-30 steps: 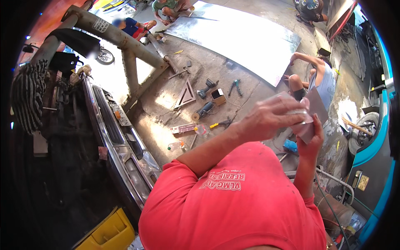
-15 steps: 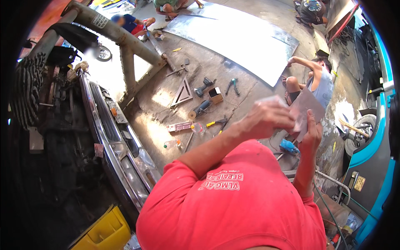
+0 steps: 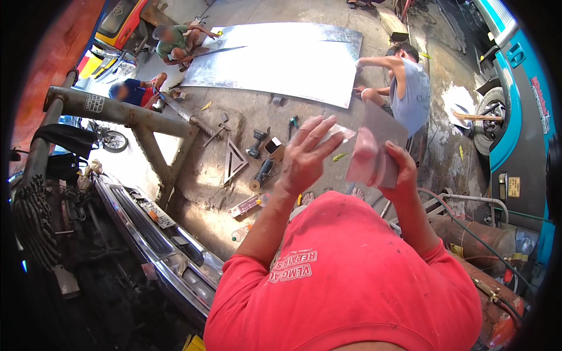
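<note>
In front of my red shirt [image 3: 374, 263], my right hand [image 3: 403, 168] grips a flat grey-brown plate [image 3: 387, 124] by its lower right edge, tilted up. A pink smear [image 3: 366, 146], blurred, shows across the plate's face. My left hand [image 3: 309, 153] is raised just left of the plate and apart from it. A pale, shiny flat piece [image 3: 345, 133] sticks out at its fingers; motion blurs it, and its kind is unclear.
A large metal sheet [image 3: 275, 64] lies ahead, with co-workers crouching around it. On the floor are a drill [image 3: 257, 141], an angle grinder [image 3: 263, 174], a triangular square [image 3: 234, 161] and pliers [image 3: 293, 126]. A chrome bumper [image 3: 158, 234] runs left; a teal vehicle [image 3: 521, 105] stands right.
My left hand has come away from the plate toward the left. The plate and my right hand have shifted left in view as the camera turned, which brings more of the co-workers into sight.
</note>
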`<move>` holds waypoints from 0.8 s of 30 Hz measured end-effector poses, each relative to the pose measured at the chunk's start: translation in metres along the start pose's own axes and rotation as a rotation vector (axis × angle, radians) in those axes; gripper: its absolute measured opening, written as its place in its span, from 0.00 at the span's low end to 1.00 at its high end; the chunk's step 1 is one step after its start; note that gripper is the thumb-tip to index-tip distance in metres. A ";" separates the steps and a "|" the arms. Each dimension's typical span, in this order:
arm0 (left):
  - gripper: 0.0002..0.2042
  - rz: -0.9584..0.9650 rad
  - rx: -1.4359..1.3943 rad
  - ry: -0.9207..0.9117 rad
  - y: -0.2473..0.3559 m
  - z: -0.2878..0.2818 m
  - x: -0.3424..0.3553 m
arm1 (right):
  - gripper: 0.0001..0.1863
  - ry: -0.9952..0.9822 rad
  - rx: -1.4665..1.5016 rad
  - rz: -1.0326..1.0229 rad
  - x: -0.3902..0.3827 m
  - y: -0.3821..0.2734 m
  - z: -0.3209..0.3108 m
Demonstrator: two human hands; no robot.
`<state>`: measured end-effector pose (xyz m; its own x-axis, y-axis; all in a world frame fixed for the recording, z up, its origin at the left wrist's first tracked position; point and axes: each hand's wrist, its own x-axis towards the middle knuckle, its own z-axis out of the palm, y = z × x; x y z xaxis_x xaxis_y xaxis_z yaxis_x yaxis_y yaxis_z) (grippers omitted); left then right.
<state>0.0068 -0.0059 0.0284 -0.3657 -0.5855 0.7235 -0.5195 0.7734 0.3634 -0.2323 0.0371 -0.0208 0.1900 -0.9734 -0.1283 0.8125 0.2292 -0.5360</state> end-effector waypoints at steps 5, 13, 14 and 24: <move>0.22 -0.021 -0.171 -0.090 0.000 0.005 -0.016 | 0.27 0.046 -0.002 -0.057 -0.002 0.004 -0.017; 0.21 -0.130 -0.192 -0.127 -0.012 -0.022 0.006 | 0.22 0.226 -0.533 -0.080 -0.035 -0.023 -0.018; 0.20 -0.064 -0.237 -0.044 -0.012 -0.020 0.008 | 0.22 0.176 -0.704 -0.153 -0.034 -0.016 -0.015; 0.12 0.015 -0.270 -0.204 0.020 -0.022 -0.017 | 0.17 0.328 -0.267 -0.205 0.009 -0.042 -0.037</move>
<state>0.0192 0.0248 0.0364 -0.5332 -0.5888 0.6074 -0.2992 0.8029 0.5157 -0.2850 0.0191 -0.0304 -0.1785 -0.9564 -0.2311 0.6369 0.0668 -0.7680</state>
